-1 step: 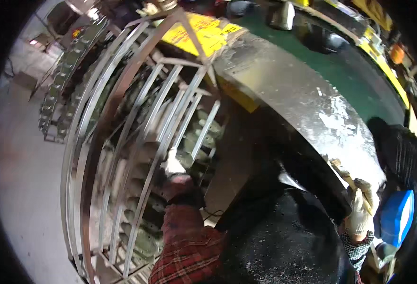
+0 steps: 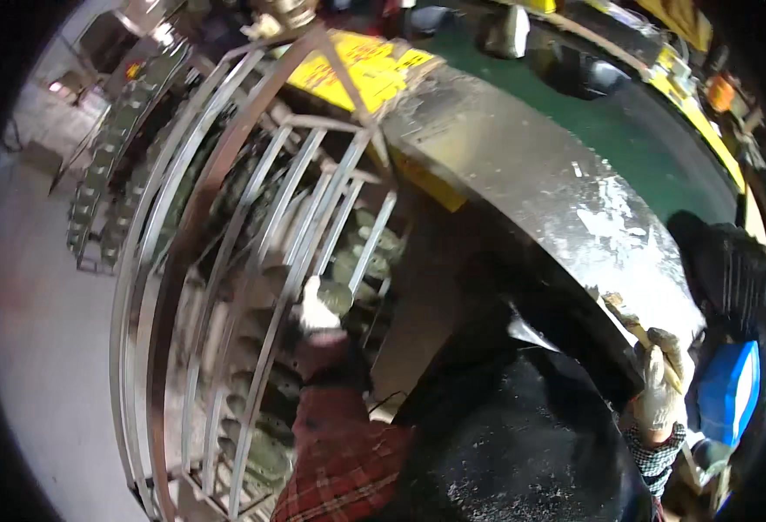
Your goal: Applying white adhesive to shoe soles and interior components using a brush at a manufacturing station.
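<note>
My left hand (image 2: 318, 309), in a white glove, reaches into the metal rack (image 2: 270, 344) beside its slanting bars. Its fingers close against the left edge of a flat, rounded grey-green piece (image 2: 336, 297). More pieces of that kind (image 2: 265, 457) sit in rows on the rack. On the right, my right hand (image 2: 661, 383), also gloved, is closed round a slim tan-handled tool (image 2: 637, 331) that looks like a brush. The tool's tip is over the near edge of the shiny worn metal bench top (image 2: 505, 143).
Beyond the bench top runs a green surface (image 2: 609, 130) with a yellow edge. Yellow printed sheets (image 2: 352, 70) lie at the bench's far left end. A blue container (image 2: 731, 391) stands at right. Another loaded rack (image 2: 109, 174) is at the far left.
The view has shifted slightly. My left hand appears a little higher against the rack bars, and more of the rounded piece beside it shows. My right hand keeps its grip on the tool.
</note>
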The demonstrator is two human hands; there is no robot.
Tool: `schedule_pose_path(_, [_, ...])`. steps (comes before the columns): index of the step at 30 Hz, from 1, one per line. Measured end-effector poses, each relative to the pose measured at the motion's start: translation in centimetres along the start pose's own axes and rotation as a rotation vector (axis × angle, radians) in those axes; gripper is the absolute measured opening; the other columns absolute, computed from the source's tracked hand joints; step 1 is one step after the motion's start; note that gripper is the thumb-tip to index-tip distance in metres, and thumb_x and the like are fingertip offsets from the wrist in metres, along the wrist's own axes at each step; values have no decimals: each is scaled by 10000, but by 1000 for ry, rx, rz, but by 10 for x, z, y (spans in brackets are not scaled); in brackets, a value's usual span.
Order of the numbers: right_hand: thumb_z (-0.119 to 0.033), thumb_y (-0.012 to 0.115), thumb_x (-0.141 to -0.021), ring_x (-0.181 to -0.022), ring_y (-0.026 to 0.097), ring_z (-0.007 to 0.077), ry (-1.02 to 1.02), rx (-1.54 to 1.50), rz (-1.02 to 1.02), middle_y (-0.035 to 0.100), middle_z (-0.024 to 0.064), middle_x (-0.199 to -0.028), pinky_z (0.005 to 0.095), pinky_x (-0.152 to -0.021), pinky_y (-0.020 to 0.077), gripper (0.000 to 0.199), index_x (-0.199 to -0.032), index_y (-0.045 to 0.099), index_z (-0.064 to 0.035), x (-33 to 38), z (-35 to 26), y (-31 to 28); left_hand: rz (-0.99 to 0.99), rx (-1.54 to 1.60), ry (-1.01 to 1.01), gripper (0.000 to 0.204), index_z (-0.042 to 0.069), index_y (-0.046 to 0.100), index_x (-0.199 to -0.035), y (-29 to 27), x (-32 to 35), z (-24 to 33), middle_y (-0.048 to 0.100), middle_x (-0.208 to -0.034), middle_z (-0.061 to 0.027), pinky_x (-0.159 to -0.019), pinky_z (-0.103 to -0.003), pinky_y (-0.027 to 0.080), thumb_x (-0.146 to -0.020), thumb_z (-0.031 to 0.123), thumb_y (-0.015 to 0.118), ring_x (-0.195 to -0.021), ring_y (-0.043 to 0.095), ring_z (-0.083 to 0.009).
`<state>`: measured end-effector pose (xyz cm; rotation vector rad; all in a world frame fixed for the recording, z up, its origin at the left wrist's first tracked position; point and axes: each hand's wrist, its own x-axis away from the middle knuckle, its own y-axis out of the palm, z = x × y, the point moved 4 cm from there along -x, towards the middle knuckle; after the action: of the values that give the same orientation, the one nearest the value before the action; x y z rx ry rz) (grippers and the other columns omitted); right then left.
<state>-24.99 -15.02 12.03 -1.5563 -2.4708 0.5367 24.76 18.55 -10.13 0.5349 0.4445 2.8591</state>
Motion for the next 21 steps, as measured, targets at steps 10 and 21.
schedule_pose_path(10, [-74,657,-890,-799,620,140,-99,67,327,690,92,-899,268,-737,498,185,-1050,666,18,4,-39,-65,-898,297,-704,1076,-75,142,-1501,200,184,20,278,-1499,-273,-1116,-533,303,-738,498,639,-1292,410,-374])
schedule_pose_path(21, [-252,653,-940,-657,509,42,-125,304,1045,606,-27,-721,206,-586,402,244,-926,700,-14,101,29,-294,-1400,195,-668,1018,-46,231,-1479,366,298,4,423,-1356,-301,-968,-533,495,-756,455,744,-1172,516,-415])
